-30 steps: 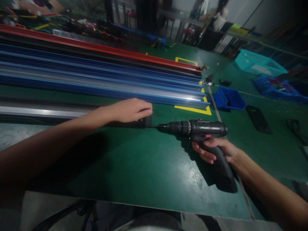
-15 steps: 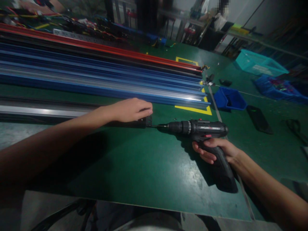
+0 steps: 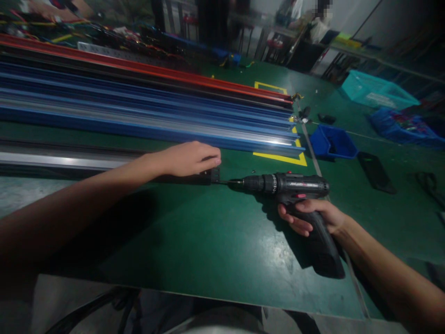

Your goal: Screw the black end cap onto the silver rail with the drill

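Note:
My right hand (image 3: 313, 215) is wrapped round the handle of a black cordless drill (image 3: 295, 184). The drill lies level above the green table and points left. Its thin bit meets the end of a long black-and-silver metal profile (image 3: 69, 160), at a dark end cap (image 3: 214, 175). Over that same end, my left hand (image 3: 194, 158) rests with its fingers curled round the profile's top and far side. The fingertips are partly hidden. A tiny dark screw-like piece (image 3: 253, 171) lies on the table just beyond the bit.
Several long blue profiles (image 3: 156, 116) and a red one (image 3: 156, 68) lie behind, ending near yellow tape (image 3: 295, 161). To the right are a blue bin (image 3: 333, 141), a dark phone-like slab (image 3: 375, 172), a teal basket (image 3: 378, 90) and a blue tray (image 3: 403, 127). Another person's hand (image 3: 45, 11) shows top left.

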`<state>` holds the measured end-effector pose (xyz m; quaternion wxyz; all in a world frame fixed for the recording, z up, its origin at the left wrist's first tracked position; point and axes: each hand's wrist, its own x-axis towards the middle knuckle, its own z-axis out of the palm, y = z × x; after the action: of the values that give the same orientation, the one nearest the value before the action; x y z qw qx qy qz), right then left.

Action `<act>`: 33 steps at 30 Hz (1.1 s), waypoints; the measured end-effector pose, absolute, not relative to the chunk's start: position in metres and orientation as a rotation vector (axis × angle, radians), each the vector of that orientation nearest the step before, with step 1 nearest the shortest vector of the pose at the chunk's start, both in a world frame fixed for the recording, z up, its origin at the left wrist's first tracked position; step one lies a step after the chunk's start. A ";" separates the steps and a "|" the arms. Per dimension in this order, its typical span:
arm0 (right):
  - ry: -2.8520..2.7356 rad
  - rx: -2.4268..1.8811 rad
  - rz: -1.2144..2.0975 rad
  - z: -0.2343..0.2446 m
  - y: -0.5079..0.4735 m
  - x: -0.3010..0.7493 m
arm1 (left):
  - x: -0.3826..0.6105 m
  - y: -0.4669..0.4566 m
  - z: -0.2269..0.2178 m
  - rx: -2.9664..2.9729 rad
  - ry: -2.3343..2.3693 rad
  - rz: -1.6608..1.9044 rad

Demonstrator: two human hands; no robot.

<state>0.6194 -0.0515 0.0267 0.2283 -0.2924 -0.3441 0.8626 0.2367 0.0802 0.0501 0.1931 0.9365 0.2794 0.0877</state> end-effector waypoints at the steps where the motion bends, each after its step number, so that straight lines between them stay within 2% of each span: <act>1: -0.951 -0.811 2.373 0.027 -0.052 0.619 | 0.237 0.080 0.050 2.629 0.780 0.246; 33: -0.915 -0.742 2.399 0.026 -0.051 0.620 | 0.235 0.082 0.047 2.609 0.788 0.228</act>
<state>0.6202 -0.0511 0.0259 0.2325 -0.2701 -0.3329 0.8730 0.2348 0.0822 0.0470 0.2017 0.9343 0.2822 0.0817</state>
